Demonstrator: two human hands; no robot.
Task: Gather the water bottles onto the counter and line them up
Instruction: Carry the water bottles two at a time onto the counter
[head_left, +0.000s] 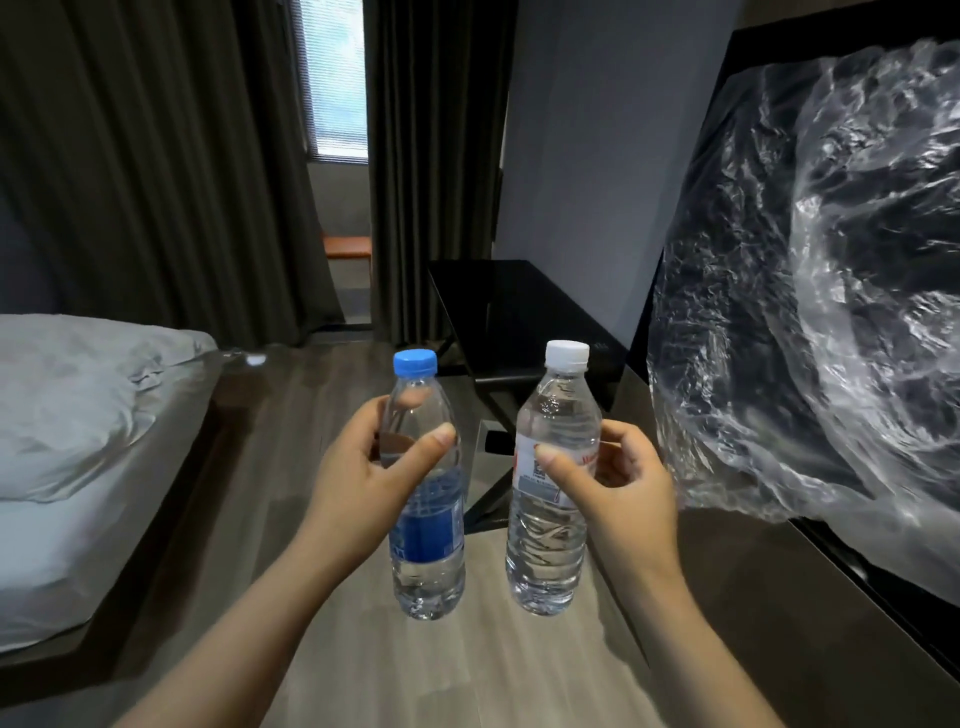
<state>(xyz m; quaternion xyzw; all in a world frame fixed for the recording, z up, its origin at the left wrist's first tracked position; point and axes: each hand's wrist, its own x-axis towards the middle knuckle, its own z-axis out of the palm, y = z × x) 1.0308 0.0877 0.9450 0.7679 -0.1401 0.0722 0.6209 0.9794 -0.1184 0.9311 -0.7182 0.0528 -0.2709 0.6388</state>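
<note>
I hold two clear plastic water bottles upright in the air above the wooden floor. My left hand (363, 478) grips the blue-capped bottle (427, 535), which has a blue label, around its upper body. My right hand (618, 483) grips the white-capped bottle (548, 551), which has a white and red label, at label height. The two bottles stand side by side, a hand's width apart, not touching. A dark counter surface (753, 613) runs along the right, below and beside my right hand.
A bed with grey sheets (78, 441) fills the left. Crinkled clear plastic wrap (831, 312) covers a large dark panel leaning on the right. A black desk (519, 312) stands ahead by the wall. Dark curtains (156, 156) hang at the back.
</note>
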